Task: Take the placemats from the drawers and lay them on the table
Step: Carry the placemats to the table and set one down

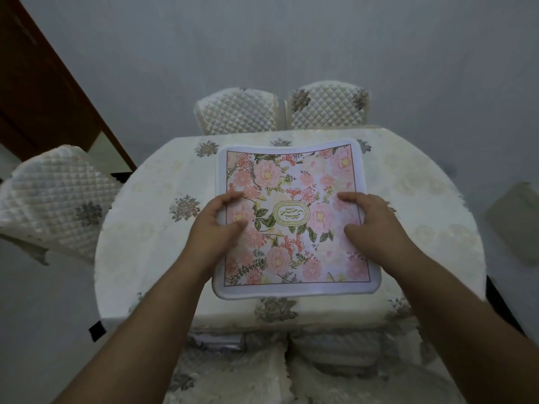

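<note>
A square floral placemat (294, 220), pink blossoms and green leaves inside a white rounded border with an oval "GARDEN" label at its centre, lay over the middle of a round table (140, 246) covered in a cream cloth with grey flower motifs. The mat sat between the two hands, reaching from near the table's close edge toward the far side; its far edge curled slightly upward, so it did not appear fully flat. The person's left hand (217, 225) held the mat's left border, its fingers (230, 198) curled over the top of the print and the thumb pinching from the side. The right hand (372, 221) mirrored it at the right border, fingers bent onto the mat and thumb pressing its surface. Both hands were equally near, each at roughly the mat's mid-height, forearms reaching in from below. Whether more mats lay stacked beneath could not be told. Judging from this, the mat was being settled into place. Three quilted cream chair covers (237, 110) ringed the table's far and left sides.
</note>
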Demonstrator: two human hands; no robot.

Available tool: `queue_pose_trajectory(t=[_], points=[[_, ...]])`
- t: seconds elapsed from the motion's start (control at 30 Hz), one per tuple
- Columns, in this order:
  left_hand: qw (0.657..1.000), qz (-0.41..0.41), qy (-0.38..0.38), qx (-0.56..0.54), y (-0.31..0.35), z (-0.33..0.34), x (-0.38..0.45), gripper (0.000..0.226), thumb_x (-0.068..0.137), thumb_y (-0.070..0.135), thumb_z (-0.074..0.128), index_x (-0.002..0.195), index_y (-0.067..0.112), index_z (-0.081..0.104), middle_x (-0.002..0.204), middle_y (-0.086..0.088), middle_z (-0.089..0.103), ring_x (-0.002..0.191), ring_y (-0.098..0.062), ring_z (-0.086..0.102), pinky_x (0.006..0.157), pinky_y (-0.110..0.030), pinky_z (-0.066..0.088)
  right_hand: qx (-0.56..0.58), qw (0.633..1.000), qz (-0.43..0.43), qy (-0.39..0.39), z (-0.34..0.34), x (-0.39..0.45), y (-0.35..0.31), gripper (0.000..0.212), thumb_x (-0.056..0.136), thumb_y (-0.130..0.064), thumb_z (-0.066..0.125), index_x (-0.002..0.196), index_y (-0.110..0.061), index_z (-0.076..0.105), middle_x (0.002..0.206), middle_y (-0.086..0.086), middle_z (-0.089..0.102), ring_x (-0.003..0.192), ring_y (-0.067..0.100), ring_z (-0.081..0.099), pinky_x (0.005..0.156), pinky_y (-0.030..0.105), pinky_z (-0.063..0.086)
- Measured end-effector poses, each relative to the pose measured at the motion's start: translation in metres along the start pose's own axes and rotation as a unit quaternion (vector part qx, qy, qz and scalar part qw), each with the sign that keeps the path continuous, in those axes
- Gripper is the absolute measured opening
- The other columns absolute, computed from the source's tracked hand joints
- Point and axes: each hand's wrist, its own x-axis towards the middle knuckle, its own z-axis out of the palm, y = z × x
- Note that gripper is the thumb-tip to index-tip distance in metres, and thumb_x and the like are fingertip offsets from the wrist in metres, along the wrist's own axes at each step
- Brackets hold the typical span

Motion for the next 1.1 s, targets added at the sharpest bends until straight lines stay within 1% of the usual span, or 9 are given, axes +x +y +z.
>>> queue_pose_trajectory(t=[0.1,0.3,0.4,0.6,0.8,0.87,0.93,1.0,1.1], points=[[0.999,-0.039,-0.019,0.012,-0.002,0.013,0.018,0.062,0.086,-0.008,0.058,0.125,0.039,0.066,0.119,0.009,0.065,0.095,-0.029,0.072,0.082,-0.055,0.061,0.014,1.0,0.017,-0.007,0.006,0.026,0.014,0.066,0.082,0.001,0.057,0.14,-0.031,0.053,0.14,0.003,0.043,0.122,0.016,0.044,0.093,0.02,0.031],[0.994,-0.071,-0.059,0.065,-0.015,0.018,0.07,0.083,0.079,-0.016,0.053,0.133,0.047,0.057,0.13,0.006,0.059,0.101,-0.033,0.069,0.081,-0.059,0.059,0.049,0.998,0.041,0.016,0.028,0.068,0.031,0.07,0.075,0.008,0.054,0.135,-0.028,0.059,0.136,0.001,0.047,0.124,0.017,0.048,0.094,0.024,0.04],[0.995,-0.06,-0.03,0.072,-0.026,0.022,0.101,0.079,0.079,-0.014,0.059,0.135,0.043,0.056,0.126,0.006,0.061,0.097,-0.022,0.07,0.075,-0.047,0.064,0.067,0.996,0.053,0.02,0.037,0.093,0.041,0.063,0.074,0.009,0.054,0.123,-0.029,0.065,0.128,-0.001,0.05,0.116,0.018,0.055,0.096,0.035,0.051],[0.998,-0.031,-0.014,0.052,-0.065,0.041,0.162,0.056,0.086,-0.006,0.067,0.128,0.032,0.065,0.125,0.01,0.066,0.093,-0.013,0.071,0.071,-0.029,0.061,0.113,0.988,0.096,0.042,0.051,0.151,0.062,0.054,0.077,0.008,0.052,0.114,-0.028,0.067,0.12,0.002,0.059,0.081,0.027,0.069,0.071,0.051,0.061],[1.0,-0.011,-0.009,0.026,-0.104,0.061,0.22,0.061,0.091,-0.003,0.064,0.137,0.035,0.055,0.134,0.012,0.061,0.111,-0.015,0.068,0.092,-0.043,0.06,0.147,0.983,0.097,0.057,0.075,0.212,0.089,0.058,0.075,0.008,0.047,0.114,-0.028,0.068,0.11,0.006,0.065,0.082,0.032,0.069,0.069,0.053,0.06],[0.999,-0.017,-0.018,0.027,-0.12,0.069,0.238,0.065,0.093,0.0,0.065,0.147,0.032,0.047,0.142,0.01,0.056,0.123,-0.016,0.061,0.101,-0.046,0.055,0.161,0.98,0.096,0.064,0.085,0.231,0.105,0.061,0.076,0.009,0.047,0.119,-0.029,0.067,0.112,0.005,0.066,0.09,0.033,0.069,0.072,0.054,0.06],[0.994,-0.035,-0.034,0.097,-0.141,0.075,0.252,0.074,0.094,0.014,0.072,0.157,0.028,0.036,0.156,0.004,0.044,0.14,-0.021,0.046,0.115,-0.047,0.041,0.151,0.982,0.094,0.058,0.097,0.246,0.127,0.06,0.081,0.005,0.055,0.128,-0.031,0.062,0.133,0.003,0.06,0.118,0.03,0.061,0.091,0.05,0.057],[0.976,-0.074,-0.06,0.197,-0.168,0.077,0.256,0.091,0.086,0.039,0.08,0.16,0.024,0.029,0.164,-0.002,0.033,0.148,-0.023,0.035,0.12,-0.044,0.032,0.093,0.989,0.113,0.01,0.112,0.25,0.153,0.061,0.087,-0.008,0.068,0.141,-0.032,0.053,0.157,0.001,0.037,0.143,0.025,0.037,0.114,0.044,0.038],[0.956,-0.085,-0.104,0.26,-0.207,0.077,0.253,0.114,0.066,0.068,0.084,0.158,0.027,0.033,0.162,0.002,0.037,0.147,-0.021,0.038,0.12,-0.043,0.033,-0.006,0.989,0.13,-0.075,0.141,0.239,0.193,0.077,0.084,-0.037,0.078,0.15,-0.03,0.04,0.166,0.008,0.016,0.152,0.023,0.018,0.121,0.041,0.019]])
